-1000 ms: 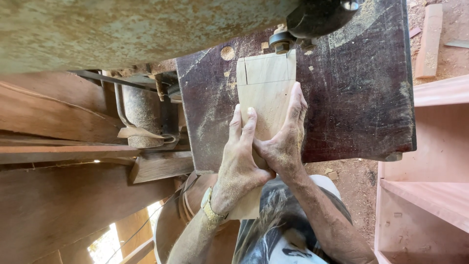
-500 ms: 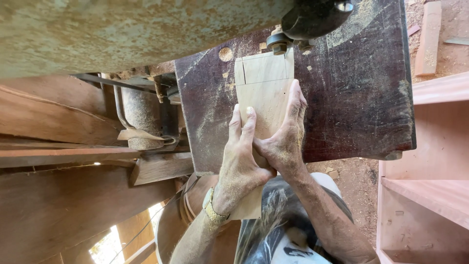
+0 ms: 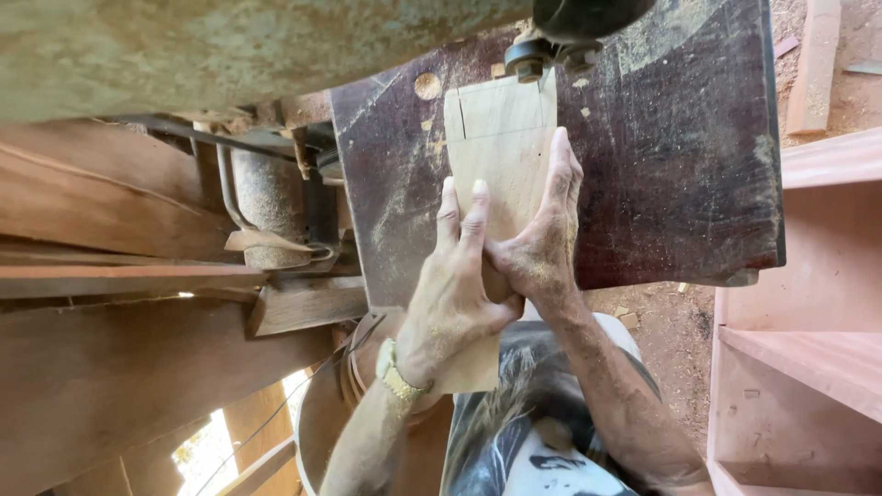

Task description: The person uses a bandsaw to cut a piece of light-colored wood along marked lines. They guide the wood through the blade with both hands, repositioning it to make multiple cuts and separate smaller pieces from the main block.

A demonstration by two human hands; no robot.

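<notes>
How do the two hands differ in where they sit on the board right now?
The left hand lies flat on top of the wooden board, fingers straight and pointing toward the saw guide; the right hand hugs the board's right edge, its fingers running along that side. The left wrist wears a gold watch; the right wrist is bare. Both press the same board on the dark saw table, and both are dusted with sawdust.
</notes>
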